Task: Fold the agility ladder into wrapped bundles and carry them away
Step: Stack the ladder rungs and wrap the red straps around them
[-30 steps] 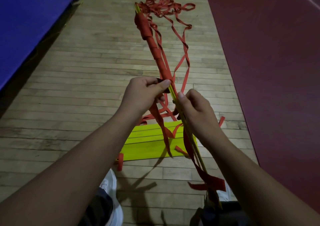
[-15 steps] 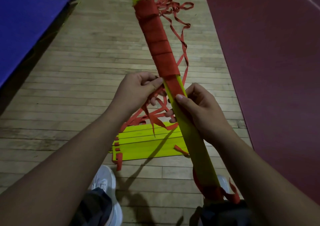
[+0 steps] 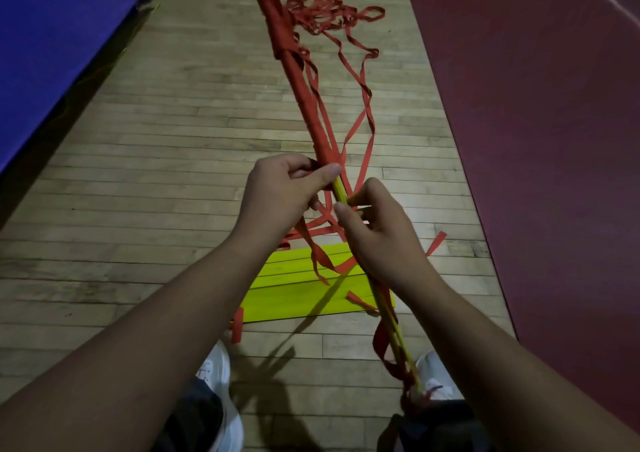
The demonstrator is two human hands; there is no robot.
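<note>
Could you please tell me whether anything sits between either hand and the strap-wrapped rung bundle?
Nothing visible: the left hand and right hand both grip the yellow rung bundle wrapped in red strap directly.

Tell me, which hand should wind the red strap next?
Probably left. The left hand pinches the strap at the wrap's edge; the right hand grips the yellow slats lower, steadying them.

Wooden floor point(image 3: 166, 181) with loose ladder parts lying on it.
A flat stack of yellow rungs point(image 3: 294, 295) lies just below the fingers point(image 3: 363, 192). Tangled red straps point(image 3: 332, 15) lie far beyond them, and a blue mat point(image 3: 52, 36) lies well to their left.
</note>
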